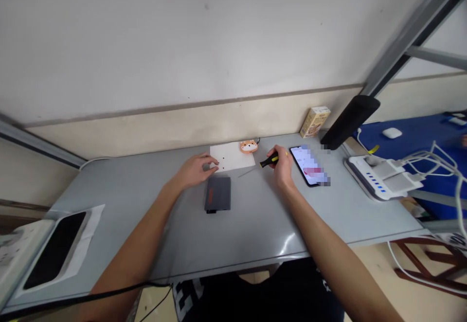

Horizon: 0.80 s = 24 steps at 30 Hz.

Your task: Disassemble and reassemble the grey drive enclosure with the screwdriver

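Observation:
My right hand [280, 165] is wrapped round the black and yellow handle of a screwdriver [269, 160], whose thin shaft points left over the desk. At the left edge of a white sheet of paper [233, 159], my left hand [199, 169] has its thumb and forefinger apart with nothing visible between them. Small dark specks, perhaps screws, lie on the paper close to those fingertips. Just below that hand, a flat dark grey box-shaped device [218, 193] with orange lettering rests on the desk. An orange animal-faced case [248, 146] sits on the paper's far right corner.
Right of my right hand lies a lit phone [308, 165]. Behind it stand a small carton [314, 121] and a black cylinder [350, 121]. A white power strip [375, 178] with cables occupies the desk's right end. A dark-screened tablet [56, 249] lies at far left.

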Each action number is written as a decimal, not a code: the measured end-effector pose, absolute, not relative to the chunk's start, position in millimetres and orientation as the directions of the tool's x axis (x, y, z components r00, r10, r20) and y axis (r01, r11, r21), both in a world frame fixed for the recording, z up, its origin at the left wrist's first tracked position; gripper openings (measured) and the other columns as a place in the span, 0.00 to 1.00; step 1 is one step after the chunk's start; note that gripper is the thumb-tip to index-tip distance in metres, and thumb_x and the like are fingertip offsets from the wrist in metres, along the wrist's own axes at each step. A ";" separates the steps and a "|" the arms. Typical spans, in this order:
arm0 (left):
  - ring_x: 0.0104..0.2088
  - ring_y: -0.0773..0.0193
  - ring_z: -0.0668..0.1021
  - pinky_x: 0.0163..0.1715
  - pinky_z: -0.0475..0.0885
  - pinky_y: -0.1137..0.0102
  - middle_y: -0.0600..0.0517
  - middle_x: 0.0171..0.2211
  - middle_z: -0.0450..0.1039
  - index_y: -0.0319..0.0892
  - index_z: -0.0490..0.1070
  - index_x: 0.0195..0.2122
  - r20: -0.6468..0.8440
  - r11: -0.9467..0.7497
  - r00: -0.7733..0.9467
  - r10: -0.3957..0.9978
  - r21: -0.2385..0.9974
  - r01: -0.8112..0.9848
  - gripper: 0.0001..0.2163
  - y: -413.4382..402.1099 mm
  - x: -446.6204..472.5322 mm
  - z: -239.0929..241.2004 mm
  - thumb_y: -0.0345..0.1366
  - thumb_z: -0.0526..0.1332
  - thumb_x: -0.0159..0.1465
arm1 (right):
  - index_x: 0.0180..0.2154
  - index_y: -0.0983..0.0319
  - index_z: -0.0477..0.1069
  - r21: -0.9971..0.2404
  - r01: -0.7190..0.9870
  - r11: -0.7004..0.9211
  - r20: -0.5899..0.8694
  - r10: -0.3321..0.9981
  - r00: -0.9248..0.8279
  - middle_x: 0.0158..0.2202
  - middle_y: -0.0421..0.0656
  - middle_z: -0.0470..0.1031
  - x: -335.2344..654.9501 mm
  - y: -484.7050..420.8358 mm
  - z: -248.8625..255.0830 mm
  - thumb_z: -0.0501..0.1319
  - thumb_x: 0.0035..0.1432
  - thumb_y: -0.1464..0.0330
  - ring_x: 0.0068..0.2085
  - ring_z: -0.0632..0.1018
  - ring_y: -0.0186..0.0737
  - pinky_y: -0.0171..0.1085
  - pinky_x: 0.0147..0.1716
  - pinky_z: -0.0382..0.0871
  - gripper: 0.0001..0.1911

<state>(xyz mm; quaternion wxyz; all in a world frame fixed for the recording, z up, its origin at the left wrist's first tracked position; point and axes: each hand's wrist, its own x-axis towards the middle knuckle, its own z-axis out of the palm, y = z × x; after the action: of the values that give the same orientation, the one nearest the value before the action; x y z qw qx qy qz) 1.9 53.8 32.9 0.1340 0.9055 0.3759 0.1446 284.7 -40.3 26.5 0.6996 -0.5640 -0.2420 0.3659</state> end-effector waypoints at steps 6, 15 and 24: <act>0.39 0.60 0.78 0.39 0.71 0.67 0.51 0.40 0.77 0.47 0.80 0.39 0.142 -0.664 0.673 0.726 0.402 0.631 0.13 57.9 4.3 27.9 0.45 0.57 0.70 | 0.21 0.60 0.70 -0.972 -0.208 0.112 -0.041 0.786 0.617 0.22 0.38 0.63 285.5 -39.2 24.3 0.58 0.55 0.56 0.26 0.66 0.34 0.33 0.23 0.59 0.18; 0.42 0.60 0.78 0.43 0.72 0.67 0.50 0.44 0.77 0.47 0.79 0.45 0.199 -0.650 0.637 0.745 0.433 0.624 0.15 62.1 6.7 18.9 0.47 0.54 0.73 | 0.20 0.60 0.69 -0.972 -0.214 0.092 -0.059 0.791 0.608 0.23 0.39 0.65 284.6 -42.6 30.5 0.58 0.55 0.57 0.27 0.66 0.34 0.33 0.24 0.59 0.18; 0.41 0.60 0.78 0.44 0.71 0.66 0.48 0.43 0.76 0.44 0.79 0.43 0.237 -0.685 0.647 0.725 0.352 0.638 0.15 70.1 10.4 14.6 0.43 0.53 0.73 | 0.20 0.61 0.69 -0.973 -0.215 0.080 -0.065 0.801 0.595 0.23 0.38 0.65 280.5 -45.8 34.0 0.58 0.55 0.57 0.26 0.66 0.33 0.33 0.24 0.58 0.18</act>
<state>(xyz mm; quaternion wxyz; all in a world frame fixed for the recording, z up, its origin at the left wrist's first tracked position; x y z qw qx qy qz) 10.4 70.1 14.6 0.1190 0.8996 0.3788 0.1820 280.5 -45.8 34.0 0.6884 -0.5690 -0.2574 0.3689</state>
